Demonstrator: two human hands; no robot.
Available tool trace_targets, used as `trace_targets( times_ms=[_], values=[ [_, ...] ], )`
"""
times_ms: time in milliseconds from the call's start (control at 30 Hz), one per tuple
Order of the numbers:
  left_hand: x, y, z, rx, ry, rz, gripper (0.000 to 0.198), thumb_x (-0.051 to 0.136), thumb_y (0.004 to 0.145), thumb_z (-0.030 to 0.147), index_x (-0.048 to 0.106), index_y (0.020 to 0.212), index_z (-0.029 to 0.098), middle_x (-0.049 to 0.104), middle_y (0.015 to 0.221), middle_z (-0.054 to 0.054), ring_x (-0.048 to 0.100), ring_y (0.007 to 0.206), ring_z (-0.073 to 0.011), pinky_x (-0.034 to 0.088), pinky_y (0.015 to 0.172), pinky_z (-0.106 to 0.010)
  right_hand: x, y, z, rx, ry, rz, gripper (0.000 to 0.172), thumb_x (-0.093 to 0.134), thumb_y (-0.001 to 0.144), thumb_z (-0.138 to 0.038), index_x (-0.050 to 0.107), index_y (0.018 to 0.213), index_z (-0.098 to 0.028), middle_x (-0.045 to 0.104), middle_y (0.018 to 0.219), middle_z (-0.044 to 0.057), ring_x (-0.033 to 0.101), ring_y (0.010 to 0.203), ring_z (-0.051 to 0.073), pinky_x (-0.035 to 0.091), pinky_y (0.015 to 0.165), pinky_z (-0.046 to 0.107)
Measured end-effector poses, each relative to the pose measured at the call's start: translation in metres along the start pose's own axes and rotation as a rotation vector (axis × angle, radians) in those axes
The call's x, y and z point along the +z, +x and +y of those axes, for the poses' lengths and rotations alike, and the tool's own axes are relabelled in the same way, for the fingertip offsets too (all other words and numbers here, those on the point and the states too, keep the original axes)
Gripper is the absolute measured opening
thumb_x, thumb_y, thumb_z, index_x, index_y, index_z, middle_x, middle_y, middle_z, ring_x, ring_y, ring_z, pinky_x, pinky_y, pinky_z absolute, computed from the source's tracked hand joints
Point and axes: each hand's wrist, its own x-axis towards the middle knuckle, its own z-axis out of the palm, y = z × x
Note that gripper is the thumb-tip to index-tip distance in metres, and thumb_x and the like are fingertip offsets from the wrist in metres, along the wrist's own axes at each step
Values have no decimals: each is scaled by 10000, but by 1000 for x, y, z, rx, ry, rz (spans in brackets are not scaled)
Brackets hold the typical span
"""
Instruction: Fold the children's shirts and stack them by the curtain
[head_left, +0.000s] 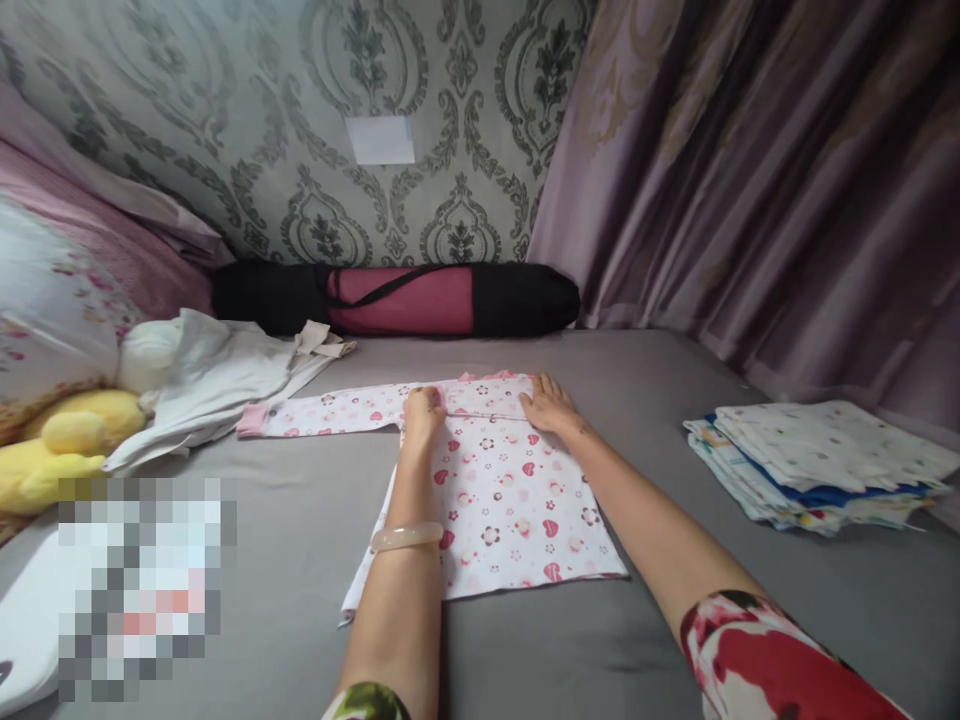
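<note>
A child's long-sleeved shirt (517, 500), white with pink hearts and flowers, lies spread on the grey bed sheet. One sleeve with a pink cuff (253, 420) stretches out to the left; the other is folded across the top of the body. My left hand (424, 410) has its fingers curled at the folded sleeve's pink cuff, near the left shoulder, and seems to grip it. At the shirt's upper right edge, my right hand (551, 402) rests flat, fingers stretched out over the fabric. Part of the shirt's left side is hidden under my left forearm.
A stack of folded cloths (817, 460) lies at the right. On the left are a crumpled pale garment (225, 360), yellow plush toys (60, 450) and a white object (34, 610) beside a blurred patch. A black and maroon long bag (397, 300) lies along the wall.
</note>
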Motion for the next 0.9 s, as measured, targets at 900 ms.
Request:
trace_targets(
  times_ms=[900],
  values=[
    [-85, -12, 37, -27, 64, 130, 326, 534, 848, 314, 679, 1064, 117, 672, 1034, -145, 600, 1025, -276, 427, 932, -370, 13, -12, -90, -378, 87, 116, 621, 208, 974, -369, 217, 1519, -72, 128, 1600, 139, 66, 1473, 233, 44, 1182, 413]
  ],
)
